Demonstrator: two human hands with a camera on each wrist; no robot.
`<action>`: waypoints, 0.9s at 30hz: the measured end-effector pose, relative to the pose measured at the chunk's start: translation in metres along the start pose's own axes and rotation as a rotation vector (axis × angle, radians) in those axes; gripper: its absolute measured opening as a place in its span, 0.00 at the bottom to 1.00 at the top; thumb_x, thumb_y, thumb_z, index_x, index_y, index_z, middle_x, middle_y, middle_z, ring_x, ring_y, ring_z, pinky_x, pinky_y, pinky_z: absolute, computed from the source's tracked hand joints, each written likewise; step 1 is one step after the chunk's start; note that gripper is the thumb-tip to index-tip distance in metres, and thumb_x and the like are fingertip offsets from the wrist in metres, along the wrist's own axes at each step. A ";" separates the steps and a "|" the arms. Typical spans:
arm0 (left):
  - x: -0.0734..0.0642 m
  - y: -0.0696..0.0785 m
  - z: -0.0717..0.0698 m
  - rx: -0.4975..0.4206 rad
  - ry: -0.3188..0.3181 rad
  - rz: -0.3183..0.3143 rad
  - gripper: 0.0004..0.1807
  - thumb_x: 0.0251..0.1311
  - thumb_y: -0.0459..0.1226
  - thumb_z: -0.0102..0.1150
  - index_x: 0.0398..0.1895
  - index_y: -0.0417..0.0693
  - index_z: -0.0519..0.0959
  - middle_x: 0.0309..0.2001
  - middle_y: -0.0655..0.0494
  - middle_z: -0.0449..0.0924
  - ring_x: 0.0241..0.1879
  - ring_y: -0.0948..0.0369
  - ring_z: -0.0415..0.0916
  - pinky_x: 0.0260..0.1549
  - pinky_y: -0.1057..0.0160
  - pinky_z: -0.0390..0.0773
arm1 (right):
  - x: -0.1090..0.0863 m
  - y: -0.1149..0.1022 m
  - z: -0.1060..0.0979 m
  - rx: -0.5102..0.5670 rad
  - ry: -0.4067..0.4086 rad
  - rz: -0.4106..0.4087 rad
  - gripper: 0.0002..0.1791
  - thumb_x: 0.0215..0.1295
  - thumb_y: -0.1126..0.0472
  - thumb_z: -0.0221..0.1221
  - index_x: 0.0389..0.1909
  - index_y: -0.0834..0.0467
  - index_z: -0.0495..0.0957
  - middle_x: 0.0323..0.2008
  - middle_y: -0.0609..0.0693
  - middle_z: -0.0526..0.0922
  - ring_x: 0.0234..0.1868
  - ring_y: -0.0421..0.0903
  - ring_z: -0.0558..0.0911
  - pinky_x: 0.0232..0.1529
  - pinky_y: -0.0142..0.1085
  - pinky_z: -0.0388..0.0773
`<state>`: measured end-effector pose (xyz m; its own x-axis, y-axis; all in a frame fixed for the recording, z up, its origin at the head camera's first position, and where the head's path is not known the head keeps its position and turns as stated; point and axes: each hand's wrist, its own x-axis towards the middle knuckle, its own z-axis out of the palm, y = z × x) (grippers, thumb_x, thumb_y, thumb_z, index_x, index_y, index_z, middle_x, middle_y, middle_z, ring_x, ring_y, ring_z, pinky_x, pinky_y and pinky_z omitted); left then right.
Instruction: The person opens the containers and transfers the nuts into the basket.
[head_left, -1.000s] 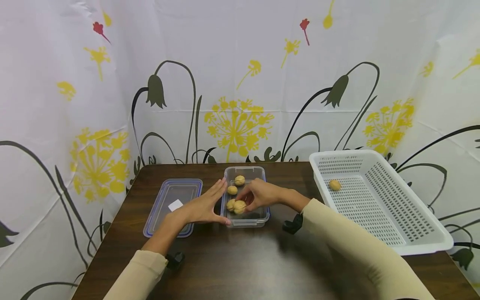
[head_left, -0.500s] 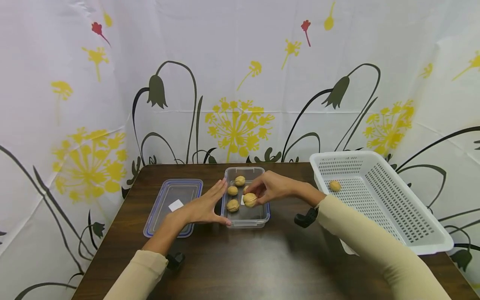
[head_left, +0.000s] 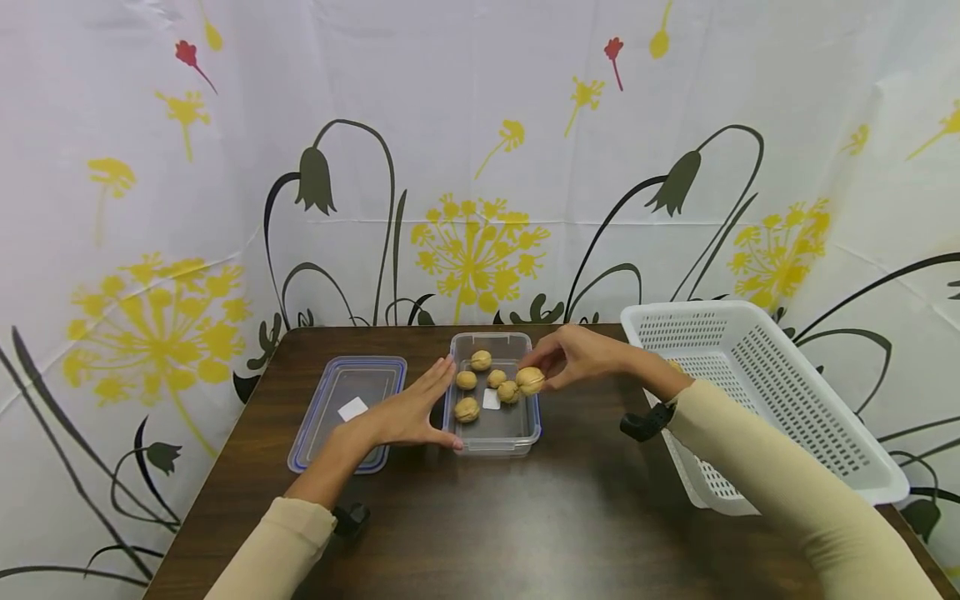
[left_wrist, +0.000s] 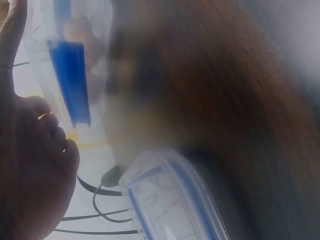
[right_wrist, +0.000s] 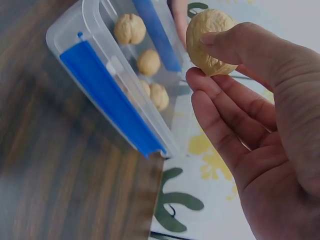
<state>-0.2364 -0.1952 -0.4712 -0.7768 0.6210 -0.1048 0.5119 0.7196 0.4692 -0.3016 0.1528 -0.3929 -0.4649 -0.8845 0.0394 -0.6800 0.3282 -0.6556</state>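
Observation:
My right hand (head_left: pixel 581 357) pinches a walnut (right_wrist: pixel 210 42) between thumb and fingertips, and in the head view it overlaps the right rim of a clear plastic container (head_left: pixel 492 446). Inside that container lie several walnuts, one of them a walnut (head_left: pixel 467 409) near the front left, around a small white paper square (head_left: pixel 491 399). My left hand (head_left: pixel 401 415) rests against the container's left side, fingers straight and thumb at the front corner. The left wrist view catches the container's blue clip (left_wrist: pixel 72 82) beside the fingers.
Left of the container lies its clear lid (head_left: pixel 322 417) with a blue seal and a white square on it. A white perforated basket (head_left: pixel 817 400) stands at the right, with one walnut (head_left: pixel 676 365) mostly hidden behind the right wrist. A patterned curtain (head_left: pixel 480 167) hangs behind the table.
My right hand has lifted a walnut from the container's front and carried it right, up to the right rim. The left hand has stayed in place.

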 end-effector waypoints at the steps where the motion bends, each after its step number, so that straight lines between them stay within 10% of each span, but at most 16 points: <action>1: 0.000 0.000 0.000 -0.002 0.001 0.001 0.72 0.57 0.64 0.74 0.86 0.36 0.39 0.87 0.41 0.29 0.86 0.45 0.31 0.78 0.36 0.55 | -0.003 0.001 -0.002 0.002 0.005 0.012 0.23 0.60 0.69 0.73 0.58 0.61 0.87 0.48 0.51 0.90 0.44 0.41 0.88 0.49 0.36 0.88; 27: -0.003 0.000 0.006 0.009 0.034 0.006 0.70 0.57 0.63 0.74 0.86 0.37 0.40 0.87 0.42 0.30 0.86 0.44 0.32 0.77 0.36 0.56 | -0.093 0.023 -0.051 0.000 0.182 0.131 0.21 0.59 0.69 0.76 0.54 0.66 0.87 0.44 0.54 0.90 0.41 0.42 0.88 0.46 0.34 0.87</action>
<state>-0.2318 -0.1947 -0.4762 -0.7852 0.6150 -0.0723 0.5200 0.7183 0.4622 -0.3031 0.2596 -0.3734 -0.6437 -0.7600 0.0898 -0.6072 0.4359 -0.6643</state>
